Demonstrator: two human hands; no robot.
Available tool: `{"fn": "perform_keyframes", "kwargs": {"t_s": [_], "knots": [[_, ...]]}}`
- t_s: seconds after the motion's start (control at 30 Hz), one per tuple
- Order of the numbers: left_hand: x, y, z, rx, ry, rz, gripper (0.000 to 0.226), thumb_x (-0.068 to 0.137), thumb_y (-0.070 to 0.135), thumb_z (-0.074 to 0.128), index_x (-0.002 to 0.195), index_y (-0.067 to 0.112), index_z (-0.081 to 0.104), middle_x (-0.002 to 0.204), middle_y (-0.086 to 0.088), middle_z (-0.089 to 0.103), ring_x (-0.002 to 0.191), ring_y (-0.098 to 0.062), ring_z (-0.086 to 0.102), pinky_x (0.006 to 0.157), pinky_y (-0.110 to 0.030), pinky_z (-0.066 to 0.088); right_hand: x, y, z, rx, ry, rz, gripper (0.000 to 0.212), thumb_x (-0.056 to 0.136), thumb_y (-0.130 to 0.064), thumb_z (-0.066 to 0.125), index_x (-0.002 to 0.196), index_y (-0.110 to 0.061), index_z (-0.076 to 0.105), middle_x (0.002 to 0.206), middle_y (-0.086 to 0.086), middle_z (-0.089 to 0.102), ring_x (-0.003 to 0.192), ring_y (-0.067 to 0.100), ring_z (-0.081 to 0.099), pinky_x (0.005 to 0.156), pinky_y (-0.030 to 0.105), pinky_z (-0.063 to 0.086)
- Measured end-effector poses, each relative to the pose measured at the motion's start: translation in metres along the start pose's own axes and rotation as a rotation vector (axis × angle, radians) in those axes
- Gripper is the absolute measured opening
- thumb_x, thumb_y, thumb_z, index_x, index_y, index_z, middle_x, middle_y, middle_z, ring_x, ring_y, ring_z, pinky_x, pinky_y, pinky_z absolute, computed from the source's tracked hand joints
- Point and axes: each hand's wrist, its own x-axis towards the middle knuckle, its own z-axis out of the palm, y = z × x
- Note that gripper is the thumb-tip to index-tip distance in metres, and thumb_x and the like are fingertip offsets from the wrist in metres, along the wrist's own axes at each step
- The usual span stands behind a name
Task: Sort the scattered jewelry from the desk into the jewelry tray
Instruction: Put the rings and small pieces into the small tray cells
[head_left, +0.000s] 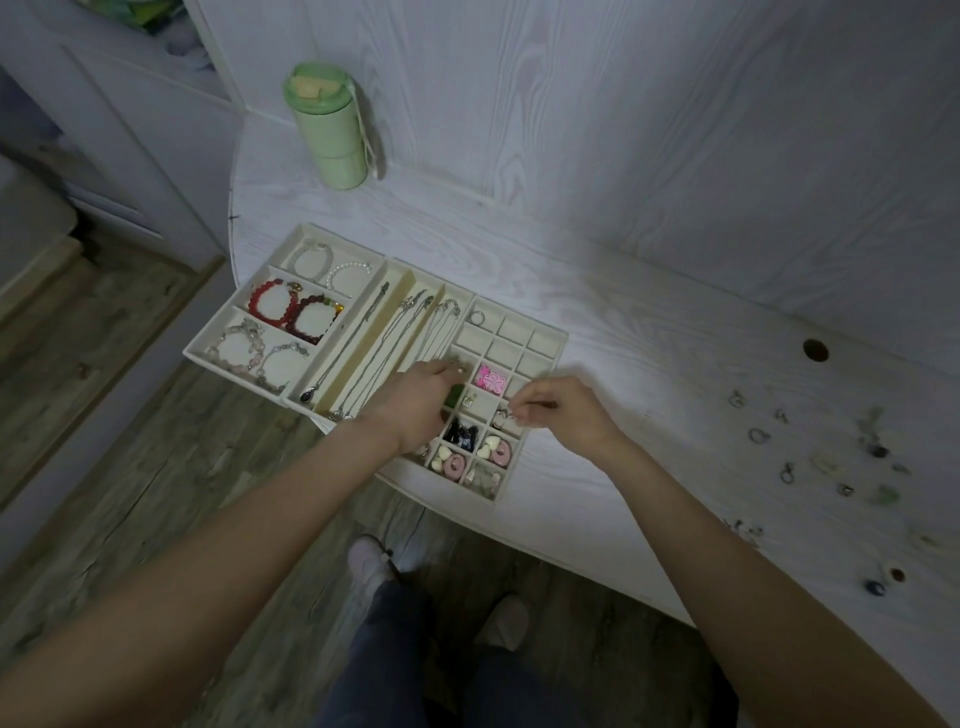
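I'm standing at the white wood-grain desk (649, 364) with both arms reaching over the cream jewelry tray (548, 358), which is sitting near the desk's front edge. My right hand (563, 413) is hovering over the small-compartment section at the tray's right end, and my fingers are pinching together on a small silvery piece (505, 415) right above one of the middle cells; it's too tiny and blurred for me to say what kind of piece it is. My left hand (421, 402) is lying palm down over the near left cells of that same grid, fingers reaching toward a small glinting item at their tips, but I can't tell whether they're gripping anything. Around my hands the cells are holding a pink flower piece (491, 379), some dark stones (461, 432) and pale heart shapes (491, 448). Further left, chains (363, 343) are lying in the long narrow slots, and beaded bracelets, among them a red bracelet (272, 304), are filling the wide compartments at the far left. The scattered jewelry (810, 452) is lying well apart from the tray, over on the right side of the desk. A green bottle (330, 130) is standing upright at the back.
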Motion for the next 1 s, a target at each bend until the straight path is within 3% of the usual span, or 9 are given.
{"fn": "perform_keyframes", "kwargs": {"t_s": [0.1, 0.2, 0.4, 0.5, 0.57, 0.63, 0.7, 0.8, 1.0], "knots": [[0.000, 0.000, -0.002, 0.000, -0.009, -0.011, 0.066, 0.085, -0.004, 0.049, 0.145, 0.018, 0.033, 0.155, -0.003, 0.023, 0.138, -0.023, 0.031, 0.110, -0.036, 0.035, -0.006, -0.002, -0.002, 0.197, 0.009, 0.018, 0.013, 0.085, 0.002, 0.064, 0.097, 0.003, 0.069, 0.077, 0.004, 0.066, 0.065, 0.005, 0.064, 0.064, 0.013, 0.049], [0.001, -0.001, -0.002, -0.012, -0.023, -0.028, 0.065, 0.086, -0.004, 0.050, 0.145, 0.019, 0.033, 0.155, -0.002, 0.023, 0.137, -0.022, 0.033, 0.108, -0.035, 0.037, -0.007, -0.004, -0.001, 0.383, 0.032, 0.058, 0.014, 0.086, 0.002, 0.063, 0.098, 0.004, 0.069, 0.083, 0.013, 0.067, 0.076, 0.017, 0.065, 0.078, 0.024, 0.056], [0.002, -0.001, -0.004, -0.071, 0.021, -0.051, 0.063, 0.083, -0.009, 0.049, 0.139, 0.020, 0.042, 0.150, -0.001, 0.032, 0.131, -0.023, 0.040, 0.099, -0.035, 0.045, -0.008, -0.008, -0.001, 0.661, 0.009, 0.136, 0.018, 0.085, 0.014, 0.055, 0.086, 0.000, 0.066, 0.086, 0.015, 0.066, 0.077, 0.017, 0.069, 0.080, 0.021, 0.057], [0.001, 0.003, -0.004, -0.197, 0.083, 0.014, 0.059, 0.083, -0.011, 0.046, 0.133, 0.018, 0.050, 0.144, -0.002, 0.041, 0.126, -0.022, 0.046, 0.102, -0.033, 0.043, -0.009, -0.011, -0.002, 0.714, 0.002, 0.151, 0.016, 0.084, 0.013, 0.058, 0.086, -0.001, 0.065, 0.086, 0.014, 0.067, 0.074, 0.017, 0.071, 0.076, 0.021, 0.057], [0.001, 0.009, -0.005, -0.313, 0.148, 0.075, 0.045, 0.086, -0.006, 0.049, 0.124, 0.016, 0.058, 0.130, 0.007, 0.051, 0.102, -0.011, 0.057, 0.095, -0.018, 0.043, -0.010, -0.014, -0.001, 0.722, 0.001, 0.153, 0.013, 0.084, 0.010, 0.060, 0.088, -0.002, 0.066, 0.086, 0.012, 0.067, 0.075, 0.017, 0.071, 0.074, 0.021, 0.057], [0.001, 0.018, -0.005, -0.452, 0.183, 0.106, 0.028, 0.089, 0.000, 0.054, 0.113, 0.011, 0.064, 0.110, 0.009, 0.058, 0.078, -0.002, 0.055, 0.083, -0.008, 0.043, -0.010, -0.018, 0.001, 0.715, 0.003, 0.155, 0.011, 0.085, 0.006, 0.062, 0.089, -0.003, 0.066, 0.087, 0.012, 0.067, 0.076, 0.017, 0.068, 0.073, 0.020, 0.057], [0.004, 0.025, -0.002, -0.584, 0.192, 0.103, 0.014, 0.088, 0.008, 0.062, 0.101, 0.010, 0.067, 0.095, 0.004, 0.066, 0.081, -0.007, 0.060, 0.081, -0.016, 0.048, -0.010, -0.023, 0.004, 0.706, 0.010, 0.160, 0.007, 0.086, 0.002, 0.062, 0.089, -0.004, 0.065, 0.084, 0.011, 0.067, 0.072, 0.014, 0.066, 0.069, 0.018, 0.056], [0.009, 0.029, 0.001, -0.709, 0.217, 0.032, 0.005, 0.084, 0.012, 0.068, 0.088, 0.013, 0.065, 0.078, 0.008, 0.064, 0.073, -0.004, 0.060, 0.070, -0.009, 0.046, -0.010, -0.027, 0.008, 0.712, 0.027, 0.167, 0.003, 0.088, -0.004, 0.062, 0.089, -0.004, 0.065, 0.079, 0.007, 0.068, 0.066, 0.011, 0.066, 0.065, 0.017, 0.054], [0.013, 0.025, -0.005, -0.952, 0.093, 0.021, 0.017, 0.086, -0.003, 0.060, 0.080, 0.013, 0.064, 0.075, 0.001, 0.066, 0.063, -0.001, 0.065, 0.070, -0.017, 0.054, -0.013, -0.027, 0.005, 0.687, 0.000, 0.135, 0.007, 0.090, -0.012, 0.061, 0.088, -0.006, 0.064, 0.079, 0.006, 0.067, 0.068, 0.013, 0.062, 0.067, 0.019, 0.052]]}}
